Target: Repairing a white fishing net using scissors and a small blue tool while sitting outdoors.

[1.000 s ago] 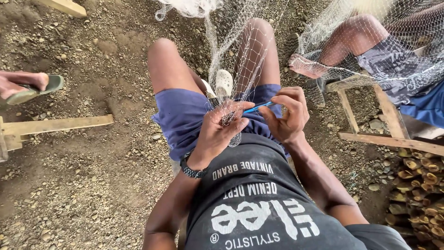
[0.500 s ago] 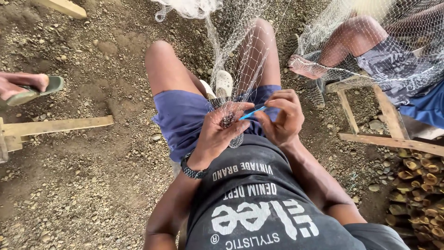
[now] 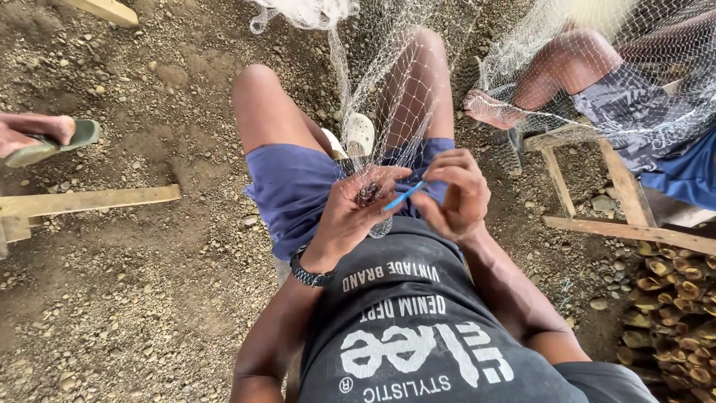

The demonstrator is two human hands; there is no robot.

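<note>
I sit with a pale fishing net point(image 3: 388, 97) draped down between my knees onto my blue shorts. My left hand point(image 3: 356, 216), with a dark watch at the wrist, pinches a bunched part of the net against my lap. My right hand point(image 3: 456, 195) holds a thin blue netting needle point(image 3: 403, 197) whose tip points left into the bunch of mesh held by the left hand. The two hands are almost touching.
Gravel ground lies all around. A second person's leg and foot point(image 3: 537, 82) sit under more net at the upper right, on a wooden frame point(image 3: 597, 224). Another foot in a green sandal point(image 3: 45, 138) is at the left above a wooden plank point(image 3: 89, 200). Stacked wood pieces point(image 3: 671, 298) are at the right.
My right hand has tilted the blue needle a little lower and pushed it toward the left hand's bunch of net. The left hand has hardly moved.
</note>
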